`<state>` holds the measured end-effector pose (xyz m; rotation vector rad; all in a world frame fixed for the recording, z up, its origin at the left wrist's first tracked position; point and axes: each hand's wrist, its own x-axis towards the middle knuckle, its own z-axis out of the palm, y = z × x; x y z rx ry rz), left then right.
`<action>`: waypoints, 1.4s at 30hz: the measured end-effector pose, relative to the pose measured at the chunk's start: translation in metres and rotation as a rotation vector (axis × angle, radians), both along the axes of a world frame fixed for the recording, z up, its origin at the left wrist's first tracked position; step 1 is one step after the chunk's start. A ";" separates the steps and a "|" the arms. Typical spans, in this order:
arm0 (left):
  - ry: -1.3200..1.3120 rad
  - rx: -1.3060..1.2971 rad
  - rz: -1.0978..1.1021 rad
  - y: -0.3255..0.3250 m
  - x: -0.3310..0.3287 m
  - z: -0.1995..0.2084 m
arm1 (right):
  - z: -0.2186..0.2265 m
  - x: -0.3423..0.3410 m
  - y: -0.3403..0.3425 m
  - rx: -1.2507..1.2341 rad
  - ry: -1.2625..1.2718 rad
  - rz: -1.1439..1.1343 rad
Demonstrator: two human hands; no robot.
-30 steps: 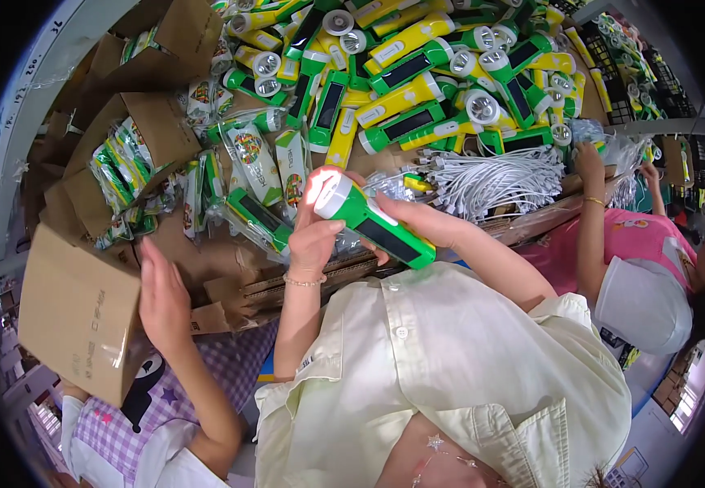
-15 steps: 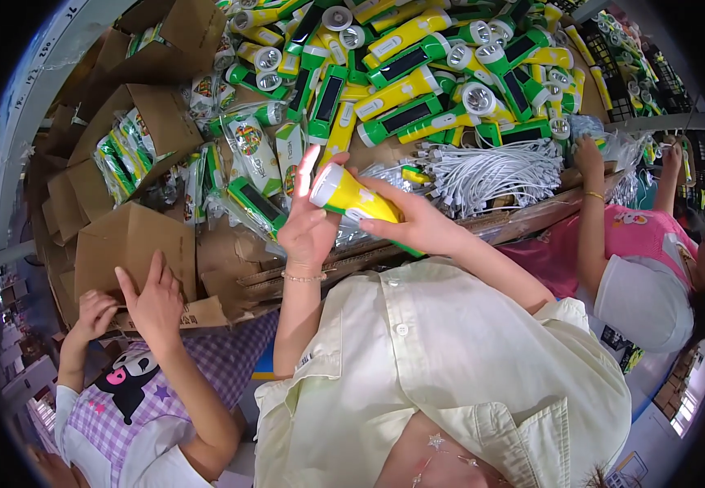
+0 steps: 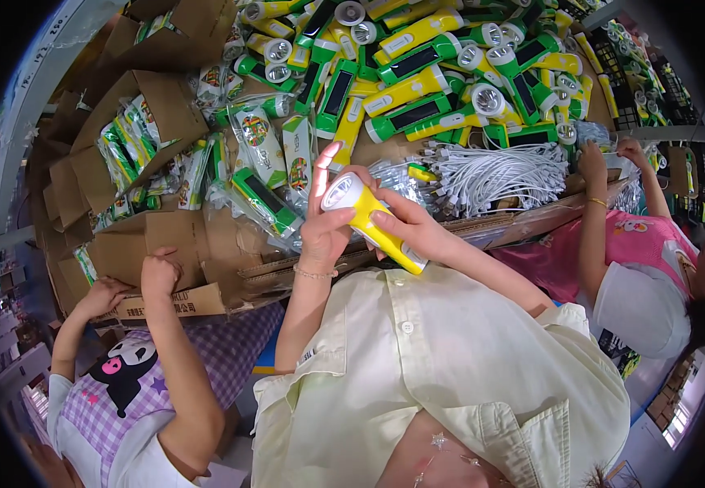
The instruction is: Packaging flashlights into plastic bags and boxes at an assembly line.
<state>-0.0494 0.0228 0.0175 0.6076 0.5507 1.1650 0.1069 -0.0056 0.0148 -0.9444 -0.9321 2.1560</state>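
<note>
A yellow flashlight [image 3: 378, 232] with a white head is held at chest height, its lens pointing up and to the left. My left hand [image 3: 325, 236] grips it near the head, thumb against the white rim and index finger stretched upward; bright light falls on that finger. My right hand [image 3: 408, 221] is closed around the body from the right, thumb on its upper face. Just beyond are a bagged green flashlight [image 3: 261, 199] and a bundle of white cables [image 3: 499, 175]. A large heap of yellow and green flashlights [image 3: 417, 81] fills the far side.
To the left, a co-worker's hands [image 3: 160, 272] rest on an open carton [image 3: 194, 236]. Another carton [image 3: 172, 106] holds bagged flashlights [image 3: 129, 138]. On the right, a second co-worker's hands [image 3: 592, 163] are near clear plastic bags. A cardboard edge [image 3: 523, 215] runs along the near side.
The flashlight has turned so its lens shows more and its yellow front faces up. My left thumb has moved onto its rim. The left co-worker's hands have pulled the carton flaps down.
</note>
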 end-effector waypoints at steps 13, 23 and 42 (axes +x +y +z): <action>-0.011 -0.012 -0.029 -0.002 -0.001 0.005 | 0.004 0.002 -0.002 0.143 -0.038 0.028; -0.048 0.012 -0.047 -0.001 0.001 0.000 | 0.005 0.006 -0.003 0.161 -0.076 0.036; 1.501 0.124 -0.473 0.044 -0.059 -0.073 | -0.043 0.057 0.121 1.154 -1.302 -0.171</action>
